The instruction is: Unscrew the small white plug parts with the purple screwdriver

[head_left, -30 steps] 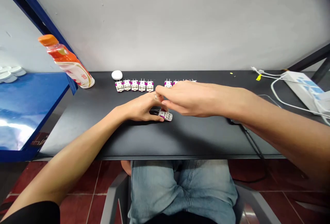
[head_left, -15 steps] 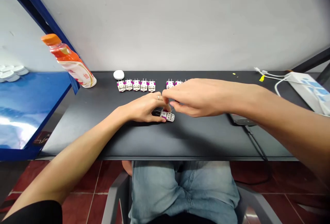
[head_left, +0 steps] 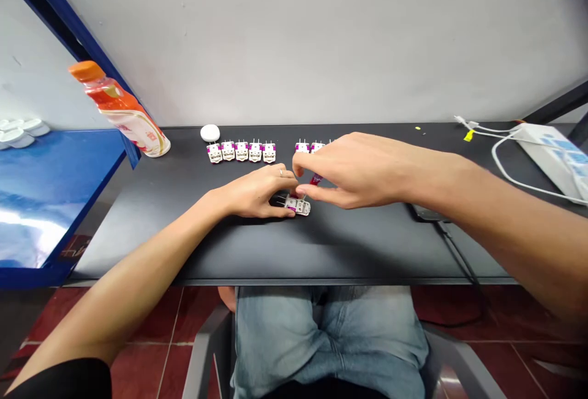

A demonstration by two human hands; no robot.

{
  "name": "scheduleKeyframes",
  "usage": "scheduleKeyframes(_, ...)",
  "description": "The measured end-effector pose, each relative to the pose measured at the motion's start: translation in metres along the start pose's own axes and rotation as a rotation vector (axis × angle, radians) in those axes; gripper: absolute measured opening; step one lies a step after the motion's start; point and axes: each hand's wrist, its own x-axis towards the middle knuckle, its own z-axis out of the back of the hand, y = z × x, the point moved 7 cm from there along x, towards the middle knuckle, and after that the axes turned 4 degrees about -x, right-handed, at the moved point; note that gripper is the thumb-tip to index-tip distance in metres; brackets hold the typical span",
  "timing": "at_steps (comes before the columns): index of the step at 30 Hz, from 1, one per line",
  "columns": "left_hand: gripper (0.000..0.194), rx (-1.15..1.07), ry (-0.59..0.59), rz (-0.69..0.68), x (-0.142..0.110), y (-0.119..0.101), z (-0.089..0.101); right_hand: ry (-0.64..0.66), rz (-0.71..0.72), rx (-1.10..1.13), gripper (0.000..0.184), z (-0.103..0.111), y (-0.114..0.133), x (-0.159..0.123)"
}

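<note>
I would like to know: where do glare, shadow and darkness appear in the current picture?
Head view: bright white glare on the blue table; head view: soft shadow on the black desk below the right hand; head view: top right corner darkened.

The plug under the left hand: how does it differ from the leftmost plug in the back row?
The held plug points its prongs to the person's left; the leftmost plug points them at the wall. The held plug is gripped by the left hand; the leftmost plug lies untouched. The held plug is nearer the person than the leftmost plug. Both are white and purple, with prongs.
</note>
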Motion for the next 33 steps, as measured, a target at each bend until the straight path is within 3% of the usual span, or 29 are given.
scheduleKeyframes(2,0.025,-0.006,-0.001,-0.001,0.000,0.000,0.000,0.021,-0.023,0.009,0.022,-0.001,-0.002,0.000)
scheduleKeyframes(7,0.026,0.001,-0.005,-0.001,-0.001,0.000,0.000,-0.048,0.111,0.096,0.011,0.004,0.002,-0.001)
scheduleKeyframes(13,0.025,-0.011,0.006,0.014,-0.001,0.000,0.000,0.015,0.048,-0.007,0.027,0.001,-0.002,0.000)
scheduleKeyframes(18,0.025,-0.023,-0.024,-0.016,0.000,-0.002,0.001,0.025,0.127,0.074,0.011,0.006,0.004,0.002)
scheduleKeyframes(23,0.025,-0.019,-0.020,-0.012,0.000,0.000,0.001,0.049,0.073,-0.049,0.028,0.005,-0.002,0.004)
scheduleKeyframes(29,0.027,-0.010,-0.031,-0.016,-0.001,0.001,0.000,0.034,0.136,0.080,0.012,0.009,0.003,0.002)
scheduleKeyframes(33,0.029,0.003,-0.045,-0.024,-0.001,0.001,0.000,0.036,0.095,0.005,0.023,0.004,-0.005,0.005)
